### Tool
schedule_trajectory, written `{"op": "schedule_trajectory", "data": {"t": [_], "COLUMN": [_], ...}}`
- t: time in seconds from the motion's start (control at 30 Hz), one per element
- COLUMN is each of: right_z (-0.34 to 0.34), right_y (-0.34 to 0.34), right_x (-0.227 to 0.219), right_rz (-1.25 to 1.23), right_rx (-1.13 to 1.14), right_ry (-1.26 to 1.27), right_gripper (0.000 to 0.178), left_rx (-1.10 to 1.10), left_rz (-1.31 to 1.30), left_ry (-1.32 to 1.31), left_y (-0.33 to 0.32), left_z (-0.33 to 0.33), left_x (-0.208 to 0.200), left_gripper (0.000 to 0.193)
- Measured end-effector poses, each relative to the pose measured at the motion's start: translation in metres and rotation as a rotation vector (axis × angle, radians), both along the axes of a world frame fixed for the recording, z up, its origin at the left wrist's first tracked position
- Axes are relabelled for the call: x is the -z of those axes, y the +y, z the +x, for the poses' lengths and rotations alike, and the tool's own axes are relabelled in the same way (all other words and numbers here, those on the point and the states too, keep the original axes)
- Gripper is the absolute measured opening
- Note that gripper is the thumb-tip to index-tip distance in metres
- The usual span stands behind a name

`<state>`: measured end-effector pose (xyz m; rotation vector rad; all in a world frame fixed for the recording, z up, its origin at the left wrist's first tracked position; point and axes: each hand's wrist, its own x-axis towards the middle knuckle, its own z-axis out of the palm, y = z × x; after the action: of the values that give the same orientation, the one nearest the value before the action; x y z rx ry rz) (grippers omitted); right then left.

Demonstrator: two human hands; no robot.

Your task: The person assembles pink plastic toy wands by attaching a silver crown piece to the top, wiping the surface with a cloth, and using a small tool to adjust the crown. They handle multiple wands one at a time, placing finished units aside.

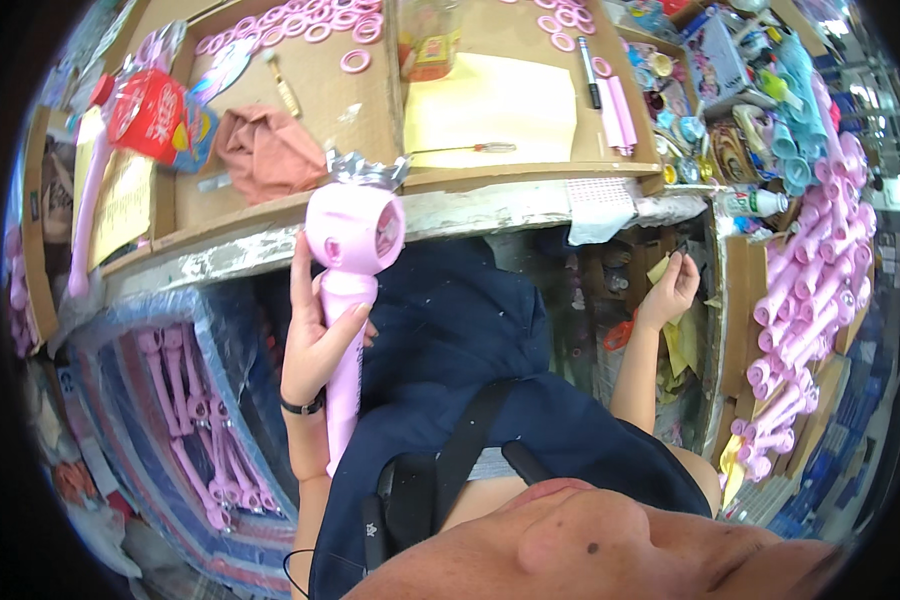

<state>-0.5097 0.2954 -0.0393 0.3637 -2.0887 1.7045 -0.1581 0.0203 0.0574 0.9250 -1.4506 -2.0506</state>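
A: What has the left hand (315,350) got?

B: A pink wand (346,288), smooth like moulded plastic; the fingers are wrapped around its neck, thumb across the front

A: And its shape?

B: A long straight handle below, a bulbous head above with a round opening facing right, topped by a jagged silvery crown (368,170) as shiny as foil. It is upright above the lap, its head overlapping the bench's chipped white edge (500,199)

A: The right hand (670,288)?

B: Raised well apart from the wand, fingers curled; a yellowish scrap (658,268) shows beside them, but I cannot tell whether they pinch it

A: Anything in the way?

B: The crown covers part of the cardboard tray (330,90) and its front wall. Inside lie a crumpled salmon cloth (265,150), a flat yellow sheet (490,105) under a screwdriver (492,147), and glossy pink rings (300,20)

A: Farther out?

B: Pink pieces (810,290) heaped at right, a striped bag (120,430) at left
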Motion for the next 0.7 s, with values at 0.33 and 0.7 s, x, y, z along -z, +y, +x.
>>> {"op": "schedule_trajectory", "data": {"t": [0.33,0.7], "right_z": [0.068,0.084], "right_y": [-0.157,-0.169], "right_x": [-0.026,-0.032], "right_rz": [-0.351,0.413], "right_rx": [-0.828,-0.717], "right_ry": [-0.308,0.645], "right_gripper": [0.004,0.018], "left_rx": [0.009,0.049], "left_rz": [0.041,0.058], "left_ry": [0.022,0.052], "left_y": [0.000,-0.005], "left_z": [0.002,0.006], "left_x": [-0.006,-0.002], "left_gripper": [0.093,0.093]}}
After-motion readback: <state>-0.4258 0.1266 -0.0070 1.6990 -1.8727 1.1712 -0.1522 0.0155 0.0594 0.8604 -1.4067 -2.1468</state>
